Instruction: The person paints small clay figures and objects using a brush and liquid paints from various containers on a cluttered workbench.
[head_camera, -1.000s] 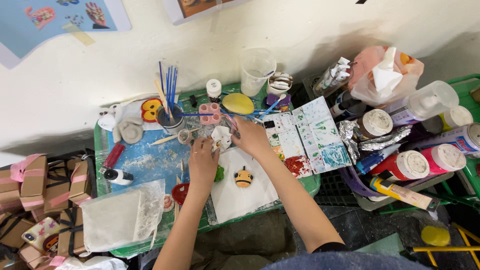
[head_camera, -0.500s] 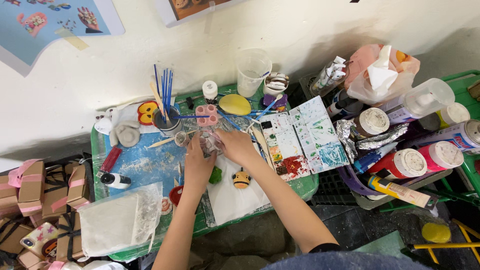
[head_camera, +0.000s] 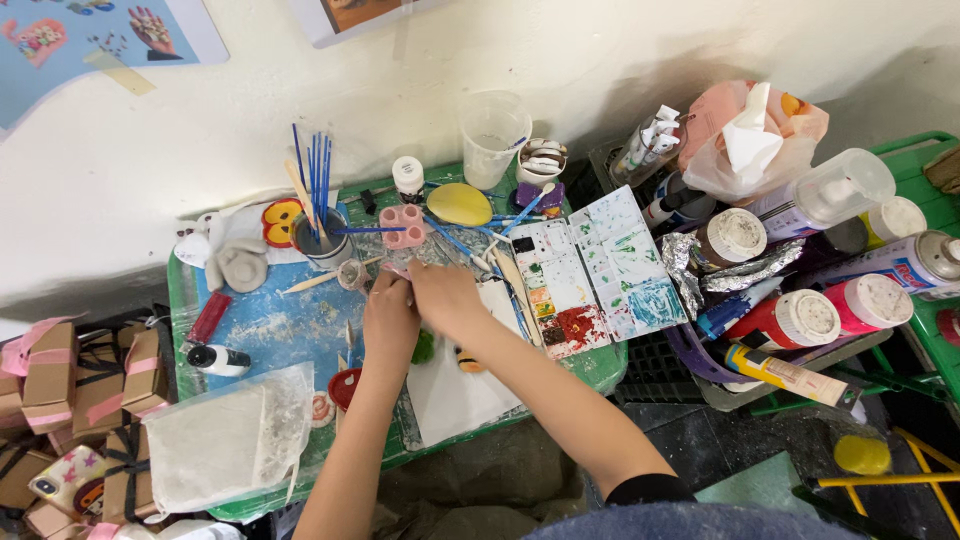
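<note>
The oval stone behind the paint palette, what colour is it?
Yellow. The oval stone shows plainly in the head view, beyond both hands.

Your small green table (head_camera: 600, 368) carries a blue mat (head_camera: 270, 325), a cup of brushes (head_camera: 318, 235), a pink paint pot cluster (head_camera: 404, 225), a yellow stone (head_camera: 459, 203), an open paint palette (head_camera: 590, 270) and white paper (head_camera: 450, 395).

Brown gift boxes (head_camera: 60, 385) with pink ribbons are sitting at my left; red-labelled paint bottles (head_camera: 795, 322) are lying at my right.
</note>
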